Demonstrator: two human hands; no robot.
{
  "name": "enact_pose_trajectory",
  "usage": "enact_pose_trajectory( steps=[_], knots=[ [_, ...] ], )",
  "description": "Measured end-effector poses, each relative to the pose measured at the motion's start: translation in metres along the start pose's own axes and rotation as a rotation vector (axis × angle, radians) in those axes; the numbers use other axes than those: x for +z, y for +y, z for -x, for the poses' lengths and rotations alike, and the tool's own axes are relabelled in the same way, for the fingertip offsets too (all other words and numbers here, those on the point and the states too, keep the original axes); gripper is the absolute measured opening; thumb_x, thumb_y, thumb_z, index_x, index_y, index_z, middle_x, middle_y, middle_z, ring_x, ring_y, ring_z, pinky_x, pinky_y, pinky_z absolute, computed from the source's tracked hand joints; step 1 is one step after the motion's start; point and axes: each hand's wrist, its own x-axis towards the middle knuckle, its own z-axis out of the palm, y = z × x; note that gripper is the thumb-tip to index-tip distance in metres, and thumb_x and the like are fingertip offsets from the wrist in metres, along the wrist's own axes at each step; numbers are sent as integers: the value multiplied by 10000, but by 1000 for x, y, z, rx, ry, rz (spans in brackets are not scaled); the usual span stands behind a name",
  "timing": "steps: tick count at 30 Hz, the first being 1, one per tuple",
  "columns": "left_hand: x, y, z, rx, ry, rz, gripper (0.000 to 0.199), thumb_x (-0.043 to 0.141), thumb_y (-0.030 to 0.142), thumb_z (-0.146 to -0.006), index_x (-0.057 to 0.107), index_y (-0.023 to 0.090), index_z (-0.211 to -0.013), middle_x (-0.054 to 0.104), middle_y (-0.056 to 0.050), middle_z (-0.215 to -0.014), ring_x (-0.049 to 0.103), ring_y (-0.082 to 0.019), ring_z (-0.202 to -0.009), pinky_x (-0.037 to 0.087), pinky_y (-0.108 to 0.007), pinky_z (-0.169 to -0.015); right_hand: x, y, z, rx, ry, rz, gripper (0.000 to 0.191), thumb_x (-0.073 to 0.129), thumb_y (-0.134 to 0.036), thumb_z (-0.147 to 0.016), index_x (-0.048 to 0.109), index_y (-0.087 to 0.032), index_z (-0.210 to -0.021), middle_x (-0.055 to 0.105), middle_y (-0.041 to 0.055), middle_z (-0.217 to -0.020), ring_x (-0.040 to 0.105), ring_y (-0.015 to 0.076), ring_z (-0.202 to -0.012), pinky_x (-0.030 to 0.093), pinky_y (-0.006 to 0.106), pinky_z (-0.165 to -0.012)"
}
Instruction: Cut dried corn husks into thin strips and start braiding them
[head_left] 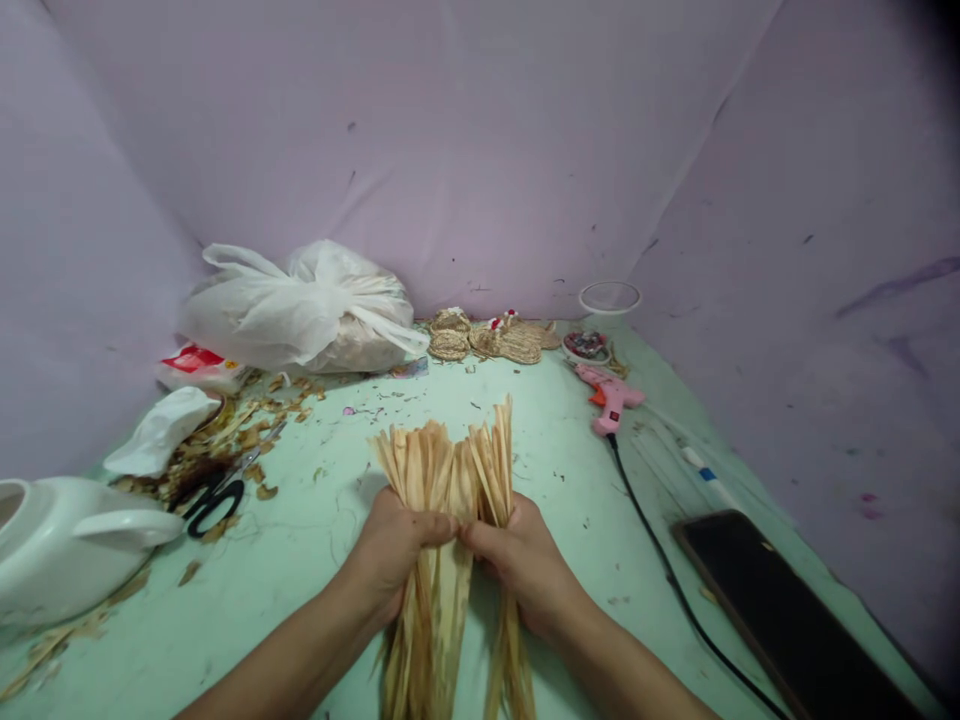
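Note:
A bundle of dry, straw-coloured husk strips (439,610) stands upright between my hands, its tops fanned out and its lower ends running off the bottom of the view. My left hand (397,545) is closed around the larger left part, thumb laid across the front. My right hand (517,560) grips a narrower clump on the right, its thumb tip meeting the left thumb near the middle. Below the thumbs a gap parts the two portions. The fingers behind the strips are mostly hidden.
At the back are a tied white plastic bag (300,310) and small woven pieces (506,340). Scissors (214,500), husk scraps (255,430) and a white pitcher (67,550) lie left. To the right are a pink glue gun (607,395), its black cord (660,550) and a dark phone (780,610).

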Motion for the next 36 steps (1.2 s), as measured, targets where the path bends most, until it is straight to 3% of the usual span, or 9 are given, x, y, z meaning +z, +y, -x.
enact_pose_trajectory(
  steps=[5,11,14,18,20,23,26,31,36],
  knots=[
    [-1,4,1,-98,-110,97,346,671,45,-440,648,63,-784,678,-106,-590,634,-261,-510,528,-388,-536,-5,0,-2,88,12,-36,81,549,-118,-512,492,-159,-552,380,-75,-440,285,40,-380,208,168,-362],
    [-6,17,-4,-45,-131,73,360,703,38,-506,646,54,-861,698,-135,-712,656,-269,-625,536,-420,-643,-17,-12,-4,169,-68,-189,256,693,-347,-614,594,-128,-701,610,37,-612,576,143,-552,459,262,-558],
    [-13,21,-11,-42,-60,48,324,691,29,-503,639,50,-823,683,-114,-655,645,-256,-592,536,-413,-616,-27,-26,-4,236,-98,-269,278,725,-354,-591,572,-141,-680,611,21,-592,585,131,-514,476,241,-495],
    [-19,26,-19,-32,144,8,260,658,-8,-468,624,55,-718,654,-77,-560,618,-213,-502,532,-361,-555,-55,-53,1,210,-247,-417,249,733,-290,-596,539,-188,-714,474,-101,-455,308,5,-272,263,92,-264],
    [-20,29,-21,-42,176,-16,243,654,-6,-466,616,60,-697,642,-67,-534,605,-202,-474,522,-339,-518,-72,-66,4,109,-396,-482,222,714,-270,-634,507,-207,-687,378,-147,-399,128,-17,-211,129,70,-208],
    [-22,30,-20,-30,166,-37,260,684,15,-457,611,76,-699,630,-48,-518,591,-188,-455,504,-309,-483,-84,-74,6,-2,-467,-554,220,662,-302,-710,463,-219,-667,264,-169,-370,-11,-18,-213,50,60,-201],
    [-20,27,-17,-48,98,-20,305,719,49,-451,623,80,-739,638,-46,-546,596,-190,-479,509,-320,-509,-69,-63,3,43,-349,-476,365,712,-430,-634,422,-208,-638,254,-144,-414,36,-4,-288,81,78,-225],
    [-13,16,-10,-74,-89,60,398,766,74,-453,647,74,-833,673,-79,-657,632,-215,-604,524,-360,-635,-20,-18,0,154,-2,-117,461,814,-364,-488,422,-186,-652,301,-122,-444,188,3,-360,136,123,-302],
    [-6,6,-5,-74,-184,102,326,773,107,-477,670,45,-780,686,-133,-676,651,-264,-651,525,-375,-642,-7,-1,0,143,-12,28,452,775,-443,-508,537,-143,-748,349,-98,-423,252,25,-379,116,172,-340]
  ],
)
